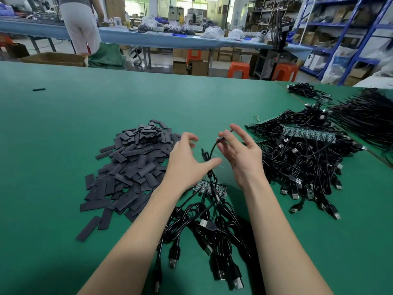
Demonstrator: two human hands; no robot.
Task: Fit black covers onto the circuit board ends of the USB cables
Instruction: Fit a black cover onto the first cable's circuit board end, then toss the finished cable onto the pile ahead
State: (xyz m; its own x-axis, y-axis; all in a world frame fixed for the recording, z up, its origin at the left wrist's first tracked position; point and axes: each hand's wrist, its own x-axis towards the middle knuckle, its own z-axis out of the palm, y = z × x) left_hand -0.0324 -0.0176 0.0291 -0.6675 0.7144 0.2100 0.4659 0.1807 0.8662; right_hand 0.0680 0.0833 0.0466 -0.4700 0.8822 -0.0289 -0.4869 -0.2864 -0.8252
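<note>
A heap of flat black covers [131, 165] lies on the green table [63, 128], left of centre. My left hand [187, 158] hovers at the heap's right edge, fingers loosely curled and holding nothing. My right hand [240, 154] is raised beside it and pinches a black cable [212, 151] near its end between thumb and fingers. That cable hangs down to a green circuit board strip [209, 188] lying on the table between my forearms. A bundle of USB cables [208, 237] with plugs trails from the strip toward me.
A large pile of USB cables with circuit board strips [306, 154] fills the table's right side. More black cable bundles [365, 116] lie at the far right. One stray cover [39, 89] sits far left. Behind the table are orange stools [238, 70] and a standing person [79, 24].
</note>
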